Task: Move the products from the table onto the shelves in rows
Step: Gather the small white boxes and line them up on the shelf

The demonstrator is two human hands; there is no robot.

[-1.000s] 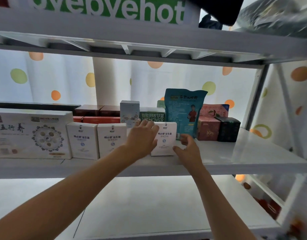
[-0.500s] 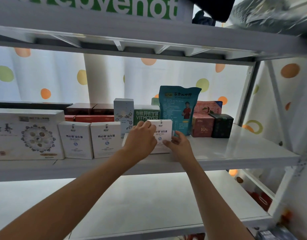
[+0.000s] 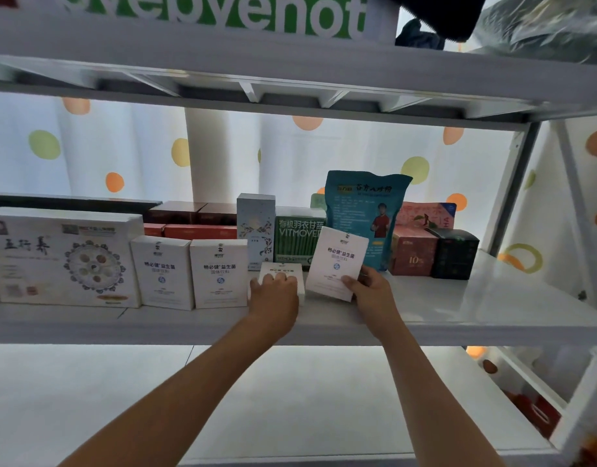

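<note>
White boxes join the shelf [image 3: 458,318] row.
Left hand [image 3: 273,298] grips one box [image 3: 281,272]; right hand [image 3: 371,296] pinches another [image 3: 337,261], tilted for placing.

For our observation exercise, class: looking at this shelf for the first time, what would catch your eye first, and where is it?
Two bare arms reach to the middle shelf: the right hand holds a tilted white box, while the left hand rests on another white box lying low beside it. Behind them a tall teal pouch stands out. A big white gift box fills the shelf's left end.
</note>
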